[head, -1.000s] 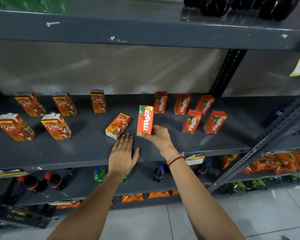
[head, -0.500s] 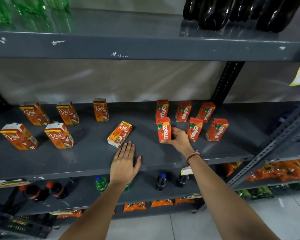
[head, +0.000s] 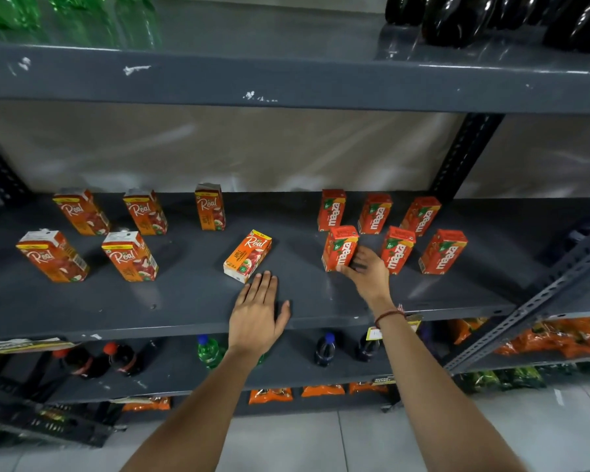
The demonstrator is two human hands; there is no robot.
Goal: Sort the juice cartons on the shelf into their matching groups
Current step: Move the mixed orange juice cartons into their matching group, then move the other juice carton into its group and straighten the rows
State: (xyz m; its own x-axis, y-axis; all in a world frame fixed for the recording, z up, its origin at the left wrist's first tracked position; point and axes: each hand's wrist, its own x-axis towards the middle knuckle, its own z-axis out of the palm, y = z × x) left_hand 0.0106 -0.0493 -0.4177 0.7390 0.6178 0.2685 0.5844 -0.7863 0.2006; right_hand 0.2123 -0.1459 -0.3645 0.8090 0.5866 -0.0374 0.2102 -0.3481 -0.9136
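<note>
On the grey middle shelf (head: pixel 184 301), several Real cartons (head: pixel 128 255) stand upright at the left. One more Real carton (head: pixel 248 255) lies on its side near the middle. Several red Maaza cartons (head: pixel 397 248) stand in two rows at the right. My right hand (head: pixel 365 272) grips the lower right side of the front-left Maaza carton (head: pixel 338 245), which stands upright on the shelf. My left hand (head: pixel 256 310) lies flat on the shelf, fingers apart, just in front of the lying Real carton and not touching it.
The upper shelf (head: pixel 286 80) carries green bottles (head: pixel 65 11) on the left and dark bottles (head: pixel 491 15) on the right. Below are cola bottles (head: pixel 324 349), a green bottle (head: pixel 207 350) and orange snack packets (head: pixel 552 337). A slanted metal brace (head: pixel 532 304) crosses at the right.
My right hand carried the Maaza carton to the right and set it upright at the front left of the Maaza group. My left hand stayed flat on the shelf.
</note>
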